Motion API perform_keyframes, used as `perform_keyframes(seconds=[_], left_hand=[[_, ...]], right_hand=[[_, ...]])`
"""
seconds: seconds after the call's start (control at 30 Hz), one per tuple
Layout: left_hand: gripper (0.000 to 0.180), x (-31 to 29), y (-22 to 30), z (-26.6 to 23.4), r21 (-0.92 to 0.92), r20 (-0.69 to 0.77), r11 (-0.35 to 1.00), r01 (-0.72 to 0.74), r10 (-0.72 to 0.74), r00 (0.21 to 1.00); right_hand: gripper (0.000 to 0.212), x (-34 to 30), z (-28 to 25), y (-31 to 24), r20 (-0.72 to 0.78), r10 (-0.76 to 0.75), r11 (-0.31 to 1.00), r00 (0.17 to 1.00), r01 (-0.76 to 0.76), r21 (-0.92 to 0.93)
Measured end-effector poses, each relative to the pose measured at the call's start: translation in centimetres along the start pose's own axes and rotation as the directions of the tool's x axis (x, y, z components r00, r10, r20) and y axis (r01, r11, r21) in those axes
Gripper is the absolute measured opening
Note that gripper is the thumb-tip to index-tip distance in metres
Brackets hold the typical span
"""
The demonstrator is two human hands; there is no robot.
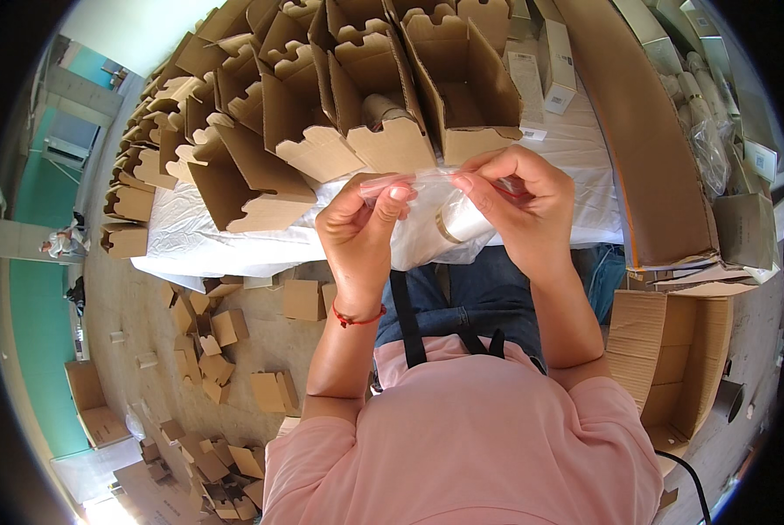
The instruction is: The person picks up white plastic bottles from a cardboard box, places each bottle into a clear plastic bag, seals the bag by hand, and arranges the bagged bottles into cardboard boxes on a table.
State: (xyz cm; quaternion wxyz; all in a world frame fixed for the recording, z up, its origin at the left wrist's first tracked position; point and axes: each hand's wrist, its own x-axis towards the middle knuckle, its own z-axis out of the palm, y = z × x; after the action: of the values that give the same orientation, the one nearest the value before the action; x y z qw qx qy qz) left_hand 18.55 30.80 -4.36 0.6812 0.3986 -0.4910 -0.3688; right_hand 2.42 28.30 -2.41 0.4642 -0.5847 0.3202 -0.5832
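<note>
Between my two hands hangs a clear plastic bag [416, 234], pinched along its upper edge. My left hand [355, 229] grips one corner between thumb and fingers. With thumb and forefinger, my right hand [532, 210] holds the opposite end of that edge. Inside or just behind the film lies a white cylinder [470, 222] with a gold band; I cannot tell which. Past my hands stand open cardboard boxes [488, 138] with notched flaps. One of them has a brown, rounded thing [383, 112] in it.
White sheeting [588, 175] covers the table under the boxes. A long cardboard panel [645, 149] runs along the right, with wrapped tubes [696, 92] and white cartons beyond. An open carton [672, 359] stands low at my right. Small cardboard pieces [212, 350] litter the floor at left.
</note>
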Motion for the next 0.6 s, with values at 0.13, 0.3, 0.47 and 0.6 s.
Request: perform_keyframes(seconds=[0.13, 0.3, 0.47, 0.6], left_hand=[[0.011, -0.2, 0.0, 0.0, 0.04, -0.01, 0.999, 0.024, -0.023, 1.0], [0.01, -0.1, 0.6, -0.1, 0.122, 0.015, 0.992, 0.014, -0.016, 1.0], [0.01, 0.0, 1.0, -0.4, 0.133, 0.043, 0.991, -0.009, 0.003, 0.999], [0.01, -0.1, 1.0, -0.5, 0.131, 0.039, 0.991, 0.001, -0.006, 0.999]], right_hand=[[0.01, 0.4, -0.2, 0.1, 0.007, -0.034, 0.997, 0.999, 0.035, -0.069], [0.013, 1.6, -0.6, -0.1, 0.246, -0.061, 0.975, 0.967, 0.111, -0.193], [0.009, 2.0, -0.4, -0.2, 0.28, -0.067, 0.983, 0.958, 0.111, -0.148], [0.01, 1.8, -0.2, -0.3, 0.284, -0.069, 0.983, 0.956, 0.114, -0.145]])
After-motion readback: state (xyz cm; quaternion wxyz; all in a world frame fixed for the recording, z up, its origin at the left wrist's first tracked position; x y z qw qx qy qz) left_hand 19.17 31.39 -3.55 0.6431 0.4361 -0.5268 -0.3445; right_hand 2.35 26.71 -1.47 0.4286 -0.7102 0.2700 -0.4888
